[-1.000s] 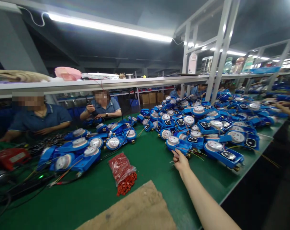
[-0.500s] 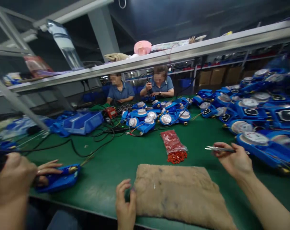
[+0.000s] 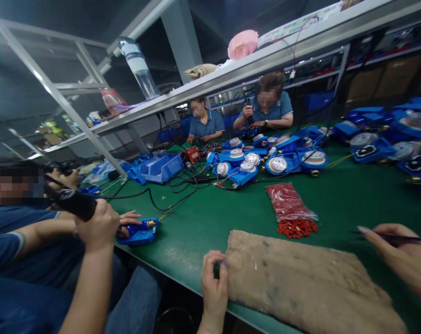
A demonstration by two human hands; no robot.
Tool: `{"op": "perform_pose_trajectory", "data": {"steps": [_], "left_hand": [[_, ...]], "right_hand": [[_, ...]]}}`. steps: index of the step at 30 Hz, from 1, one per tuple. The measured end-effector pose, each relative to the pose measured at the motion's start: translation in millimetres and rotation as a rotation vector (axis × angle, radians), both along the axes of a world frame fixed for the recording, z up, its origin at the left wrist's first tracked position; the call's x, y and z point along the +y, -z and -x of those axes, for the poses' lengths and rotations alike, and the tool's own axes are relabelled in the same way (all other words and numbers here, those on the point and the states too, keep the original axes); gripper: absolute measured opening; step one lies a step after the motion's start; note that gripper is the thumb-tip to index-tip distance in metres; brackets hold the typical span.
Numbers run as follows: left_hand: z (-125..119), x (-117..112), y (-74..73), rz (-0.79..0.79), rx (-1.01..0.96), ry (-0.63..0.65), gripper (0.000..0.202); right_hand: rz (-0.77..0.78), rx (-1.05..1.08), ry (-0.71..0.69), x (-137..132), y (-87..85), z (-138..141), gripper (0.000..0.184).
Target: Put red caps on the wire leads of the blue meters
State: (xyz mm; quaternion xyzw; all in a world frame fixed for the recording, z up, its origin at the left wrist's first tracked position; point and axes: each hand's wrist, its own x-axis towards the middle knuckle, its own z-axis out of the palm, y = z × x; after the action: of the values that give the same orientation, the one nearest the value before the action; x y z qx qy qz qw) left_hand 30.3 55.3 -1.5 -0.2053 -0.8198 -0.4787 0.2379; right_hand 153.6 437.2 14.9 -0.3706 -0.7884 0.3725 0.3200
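A green counter lies bare between the blue meters and a worn brown mat at its near edge. The left hand pinches the mat's corner; the right hand, partly cut off, grips thin tweezers. No lettering is legible.

left hand with thin bracelet at the wrist, right hand bare

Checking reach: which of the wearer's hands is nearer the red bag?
Right. The right hand, holding tweezers, lies just right of the red bag; the left hand sits farther, at the mat's left edge.
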Motion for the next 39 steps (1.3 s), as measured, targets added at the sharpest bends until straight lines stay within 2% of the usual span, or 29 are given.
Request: {"op": "perform_pose_trajectory", "data": {"steps": [1,4,9,13,18,21,25,31,35,39], "left_hand": [[1,-1,0.8,-0.008,0.001,0.023,0.029],[4,-3,4.1,-0.039,-0.005,0.099,0.021],[9,-7,10.6,-0.048,-0.03,0.146,0.012],[9,-9,11.2,-0.018,-0.019,0.148,0.012],[10,-7,9.1,-0.03,0.011,0.156,0.011],[10,-7,9.7,-0.036,0.005,0.153,0.012],[10,-7,12.1,-0.032,-0.004,0.157,0.01],[11,-8,13.6,-0.042,-0.001,0.153,0.008],[7,-4,4.4,0.044,0.168,0.145,0.006],[-13,20,-19.3,0.206,0.42,0.185,0.014]], "right_hand": [[-0.034,-0.065,0.009,-7,-5.4,1,0.037],[-0.022,-0.133,-0.105,-22,-14.4,5,0.035],[-0.005,-0.057,-0.265,-29,-7.8,8,0.03],[0.032,0.049,-0.275,-32,-4.7,8,0.033],[0.217,0.114,-0.335,-36,-5.1,12,0.049],[0.307,0.114,-0.395,-39,-3.8,16,0.052],[0.359,0.133,-0.425,-39,2.2,26,0.053],[0.331,0.217,-0.346,-26,6.6,33,0.038],[0.431,0.298,-0.32,-33,-7.0,29,0.043],[0.619,0.366,-0.412,-55,-25.6,23,0.047]]}}
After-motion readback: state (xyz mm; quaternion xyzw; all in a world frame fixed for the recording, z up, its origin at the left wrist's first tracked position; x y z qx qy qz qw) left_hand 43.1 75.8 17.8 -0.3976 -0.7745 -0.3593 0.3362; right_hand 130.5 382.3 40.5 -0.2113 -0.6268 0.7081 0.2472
